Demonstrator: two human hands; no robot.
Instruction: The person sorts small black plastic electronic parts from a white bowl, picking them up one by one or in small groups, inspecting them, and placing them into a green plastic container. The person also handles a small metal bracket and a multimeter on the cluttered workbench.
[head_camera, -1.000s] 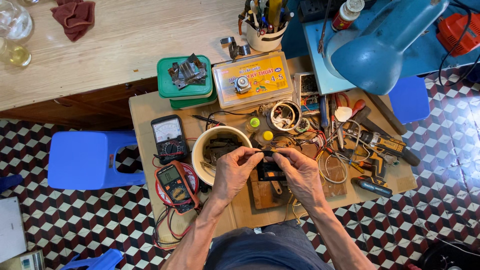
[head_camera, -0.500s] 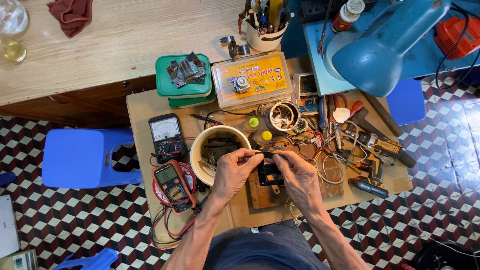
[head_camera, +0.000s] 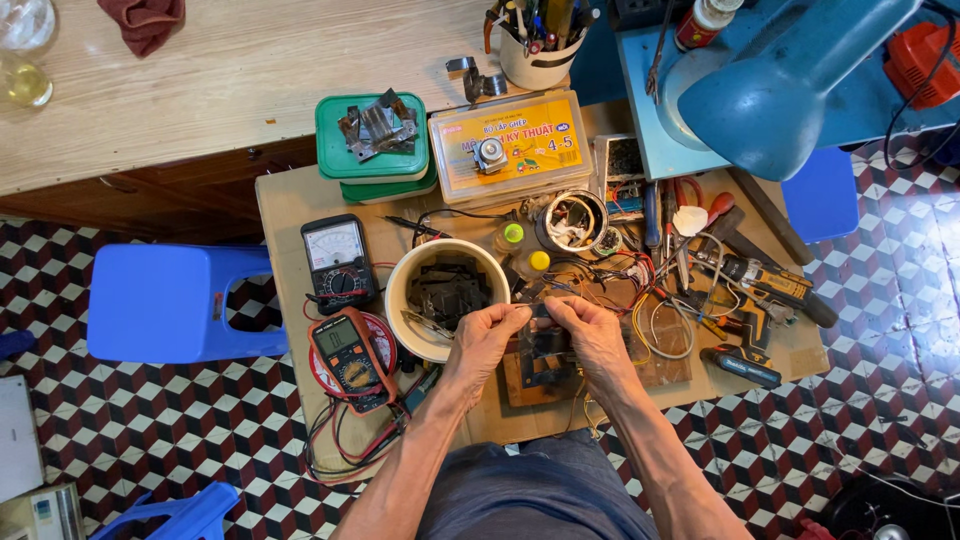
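Dark component (head_camera: 543, 345) sits on the low wooden table (head_camera: 290, 200), pinched between left hand (head_camera: 487, 338) and right hand (head_camera: 590, 335). Beside them: orange multimeter (head_camera: 345, 355), white bucket (head_camera: 440, 295), tangled wires (head_camera: 640, 290); beyond, yellow box (head_camera: 510, 145).

Electronics repair workshop, multimeters (head_camera: 347, 350), loose wires (head_camera: 610, 285), cluttered workbench (head_camera: 290, 200)

Both hands (head_camera: 540, 335) pinch small dark part (head_camera: 545, 330)

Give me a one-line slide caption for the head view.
Both hands, left hand and right hand, pinch a small dark part beside a white bowl on a cluttered workbench.
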